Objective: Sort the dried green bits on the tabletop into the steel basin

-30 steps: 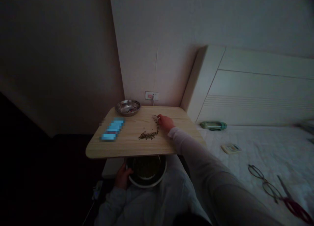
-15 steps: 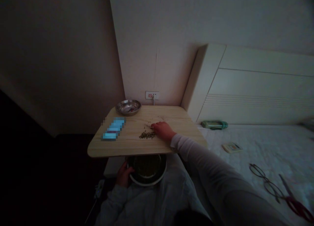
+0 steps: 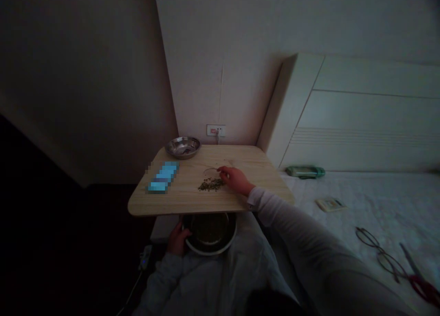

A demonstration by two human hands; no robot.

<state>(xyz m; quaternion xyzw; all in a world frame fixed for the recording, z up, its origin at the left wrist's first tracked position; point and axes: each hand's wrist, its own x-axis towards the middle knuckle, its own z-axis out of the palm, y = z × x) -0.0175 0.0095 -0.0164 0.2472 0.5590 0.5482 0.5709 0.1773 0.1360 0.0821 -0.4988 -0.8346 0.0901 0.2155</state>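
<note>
On the wooden table [image 3: 178, 200] lies a loose pile of small dark-green grains [image 3: 210, 184], like seeds or beans. My right hand [image 3: 237, 179] is just above the pile's right side, with its fingers pinched on a thin, curved, wire-like piece [image 3: 210, 170] that points left. Below the table's front edge, a dark bowl with a pale rim [image 3: 210, 253] rests on my lap. My left hand [image 3: 177, 239] grips the bowl's left rim with the thumb over it. Darkness hides most of what is inside the bowl.
A steel bowl [image 3: 183, 148] stands at the table's back left, with a blurred-out lit phone-like screen [image 3: 163, 177] in front. On the bed lie a green bottle [image 3: 305, 171], a small box [image 3: 330, 204], glasses [image 3: 380, 254] and red-handled scissors [image 3: 422, 288]. A wall socket [image 3: 216, 130] holds a plug.
My right hand has drawn back slightly from over the table, and the thin curved piece now shows clearly in its fingers. The left hand stays on the bowl. The view has shifted slightly.
</note>
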